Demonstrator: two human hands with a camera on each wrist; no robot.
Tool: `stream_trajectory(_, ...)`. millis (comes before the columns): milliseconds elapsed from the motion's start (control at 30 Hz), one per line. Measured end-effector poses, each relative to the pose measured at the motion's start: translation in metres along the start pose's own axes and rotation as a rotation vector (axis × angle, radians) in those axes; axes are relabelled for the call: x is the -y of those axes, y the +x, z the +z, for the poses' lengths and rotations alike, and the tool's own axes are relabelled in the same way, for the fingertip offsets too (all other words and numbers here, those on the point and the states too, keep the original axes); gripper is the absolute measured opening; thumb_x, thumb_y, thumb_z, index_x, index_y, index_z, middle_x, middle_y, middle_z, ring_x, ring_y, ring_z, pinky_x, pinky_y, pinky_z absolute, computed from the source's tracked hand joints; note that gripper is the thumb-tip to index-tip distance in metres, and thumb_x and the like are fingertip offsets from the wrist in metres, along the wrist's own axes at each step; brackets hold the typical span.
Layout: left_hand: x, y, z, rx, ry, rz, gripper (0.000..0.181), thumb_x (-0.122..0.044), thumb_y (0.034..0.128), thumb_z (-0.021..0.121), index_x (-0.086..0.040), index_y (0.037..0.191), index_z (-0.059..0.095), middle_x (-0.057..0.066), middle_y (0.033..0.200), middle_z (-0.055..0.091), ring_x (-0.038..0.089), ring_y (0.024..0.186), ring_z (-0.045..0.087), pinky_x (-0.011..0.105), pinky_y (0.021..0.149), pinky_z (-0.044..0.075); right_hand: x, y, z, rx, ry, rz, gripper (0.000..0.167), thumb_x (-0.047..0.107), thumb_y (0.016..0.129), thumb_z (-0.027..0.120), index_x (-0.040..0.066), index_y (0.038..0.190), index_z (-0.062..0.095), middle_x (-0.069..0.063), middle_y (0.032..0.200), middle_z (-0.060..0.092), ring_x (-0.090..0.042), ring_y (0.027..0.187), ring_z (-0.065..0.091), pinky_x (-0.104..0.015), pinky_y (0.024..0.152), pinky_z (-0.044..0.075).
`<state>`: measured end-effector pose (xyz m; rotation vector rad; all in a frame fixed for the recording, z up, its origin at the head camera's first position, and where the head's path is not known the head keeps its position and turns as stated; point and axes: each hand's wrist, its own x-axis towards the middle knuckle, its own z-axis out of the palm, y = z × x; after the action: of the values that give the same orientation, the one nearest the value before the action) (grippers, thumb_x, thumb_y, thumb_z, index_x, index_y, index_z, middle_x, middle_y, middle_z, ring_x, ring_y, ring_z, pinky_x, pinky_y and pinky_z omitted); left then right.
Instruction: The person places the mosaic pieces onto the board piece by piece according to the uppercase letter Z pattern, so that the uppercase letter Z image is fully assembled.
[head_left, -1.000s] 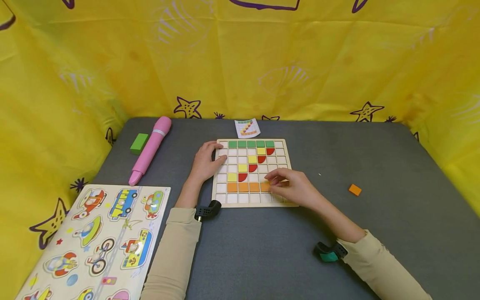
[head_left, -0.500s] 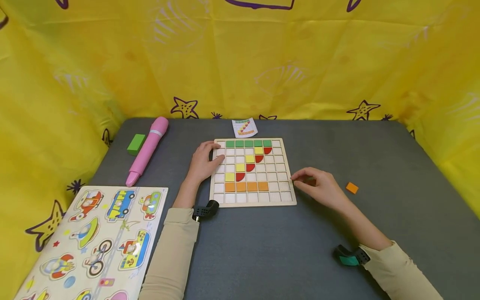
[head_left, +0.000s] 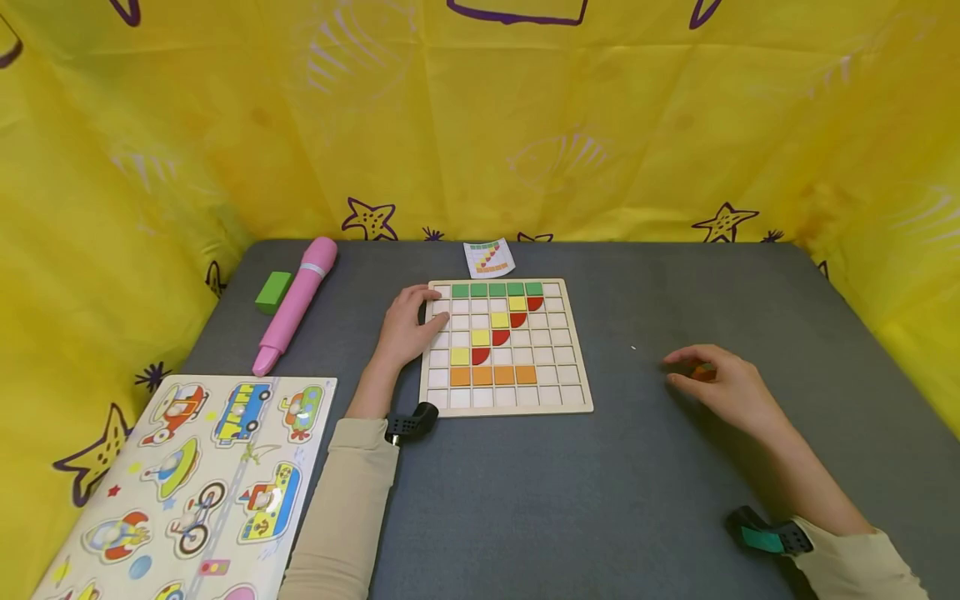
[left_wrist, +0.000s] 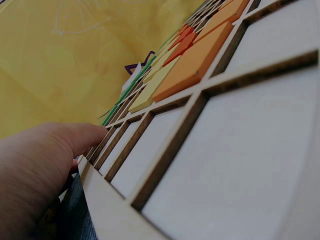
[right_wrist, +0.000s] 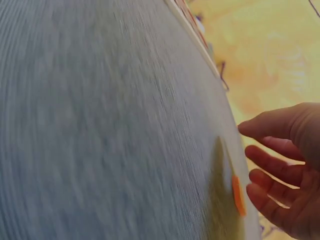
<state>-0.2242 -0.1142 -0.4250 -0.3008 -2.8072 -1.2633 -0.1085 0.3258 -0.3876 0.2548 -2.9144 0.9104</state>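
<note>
In the head view my left hand rests on the left edge of a wooden grid board. The left wrist view has its thumb lying across the board's rim; the other fingers are mostly hidden. Green, yellow, red and orange pieces sit in the board's cells, with an orange row near the front. To the right, my right hand hovers above a loose orange square tile, which it partly covers. Its fingers are loosely bent and apart from the tile in the right wrist view.
Behind the board lies a small pattern card. At left are a pink microphone-shaped toy, a green block and a vehicle puzzle board. Yellow cloth surrounds the grey table.
My right hand has left the board's orange row and moved right to above the loose orange tile. The fourth orange piece stays in its cell. My left hand keeps its place.
</note>
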Motion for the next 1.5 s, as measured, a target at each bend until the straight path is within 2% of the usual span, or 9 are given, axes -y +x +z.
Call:
stream_trajectory(167, 0.000, -0.001, 0.000, -0.005, -0.003, -0.002, 0.041, -0.026, 0.0952, 0.062, -0.003, 0.130, 0.057, 0.017, 0.146, 0.040, 0.035, 0.137, 0.033, 0.052, 0.113, 0.022, -0.015, -0.008, -0.013, 0.006, -0.034, 0.013, 0.025, 0.024, 0.089, 0.074, 0.014, 0.111, 0.070, -0.009, 0.106, 0.066, -0.007, 0.086, 0.061, -0.015, 0.070, 0.044)
stream_trajectory(233, 0.000, -0.001, 0.000, -0.004, -0.003, -0.005, 0.041, -0.025, 0.0952, 0.062, -0.004, 0.130, 0.057, 0.017, 0.146, 0.040, 0.035, 0.137, 0.033, 0.052, 0.113, 0.022, -0.018, -0.010, -0.017, 0.020, -0.044, 0.034, 0.026, 0.026, 0.089, 0.073, 0.013, 0.112, 0.070, -0.010, 0.108, 0.066, -0.013, 0.089, 0.063, -0.017, 0.072, 0.045)
stream_trajectory(367, 0.000, 0.000, 0.001, -0.004, 0.005, -0.005, 0.042, -0.025, 0.0951, 0.062, -0.003, 0.130, 0.057, 0.017, 0.146, 0.040, 0.035, 0.137, 0.033, 0.052, 0.113, 0.022, -0.024, -0.013, -0.020, 0.053, -0.064, 0.053, 0.029, 0.027, 0.090, 0.072, 0.011, 0.114, 0.069, -0.014, 0.114, 0.064, -0.031, 0.101, 0.059, -0.034, 0.077, 0.047)
stream_trajectory(433, 0.000, 0.000, 0.001, -0.005, 0.007, -0.005, 0.042, -0.025, 0.0951, 0.062, -0.003, 0.130, 0.057, 0.017, 0.146, 0.040, 0.035, 0.137, 0.033, 0.052, 0.113, 0.023, -0.025, -0.014, -0.020, 0.061, -0.070, 0.055, 0.030, 0.026, 0.090, 0.072, 0.010, 0.115, 0.068, -0.016, 0.114, 0.064, -0.033, 0.102, 0.058, -0.035, 0.077, 0.047)
stream_trajectory(600, 0.000, 0.000, 0.000, -0.009, 0.006, -0.007, 0.041, -0.025, 0.0947, 0.062, -0.003, 0.130, 0.057, 0.017, 0.145, 0.041, 0.035, 0.136, 0.034, 0.052, 0.113, 0.023, -0.027, -0.014, -0.020, 0.048, -0.080, 0.054, 0.030, 0.025, 0.090, 0.073, 0.009, 0.115, 0.068, -0.015, 0.110, 0.066, -0.012, 0.093, 0.058, -0.019, 0.070, 0.045)
stream_trajectory(700, -0.001, 0.000, 0.000, -0.010, 0.001, -0.010, 0.041, -0.025, 0.0949, 0.062, -0.003, 0.129, 0.058, 0.017, 0.145, 0.041, 0.034, 0.136, 0.034, 0.051, 0.113, 0.023, -0.027, -0.013, -0.018, 0.036, -0.073, 0.041, 0.029, 0.023, 0.089, 0.073, 0.008, 0.114, 0.068, -0.014, 0.107, 0.068, 0.002, 0.086, 0.054, -0.018, 0.067, 0.046)
stream_trajectory(800, -0.001, 0.000, 0.001, -0.011, 0.002, -0.013, 0.041, -0.025, 0.0951, 0.062, -0.004, 0.129, 0.058, 0.017, 0.145, 0.041, 0.034, 0.137, 0.034, 0.052, 0.113, 0.022, -0.026, -0.012, -0.017, 0.024, -0.070, 0.023, 0.028, 0.021, 0.088, 0.074, 0.008, 0.112, 0.068, -0.013, 0.103, 0.069, 0.008, 0.082, 0.054, -0.019, 0.065, 0.047)
stream_trajectory(1133, 0.000, 0.000, 0.001, -0.012, 0.008, -0.013, 0.041, -0.025, 0.0954, 0.062, -0.003, 0.130, 0.057, 0.017, 0.146, 0.041, 0.034, 0.137, 0.033, 0.052, 0.114, 0.020, -0.004, 0.002, -0.004, 0.013, -0.016, -0.015, 0.027, 0.023, 0.088, 0.075, 0.010, 0.111, 0.070, -0.007, 0.100, 0.070, -0.001, 0.081, 0.058, -0.012, 0.068, 0.046)
stream_trajectory(1500, 0.000, 0.000, 0.001, -0.010, 0.002, -0.006, 0.041, -0.025, 0.0956, 0.061, -0.003, 0.130, 0.057, 0.018, 0.146, 0.040, 0.034, 0.137, 0.033, 0.052, 0.114, 0.019, 0.037, 0.029, 0.032, 0.099, 0.105, -0.079, 0.025, 0.020, 0.086, 0.076, 0.010, 0.109, 0.071, -0.003, 0.100, 0.069, -0.017, 0.085, 0.060, -0.024, 0.072, 0.053)
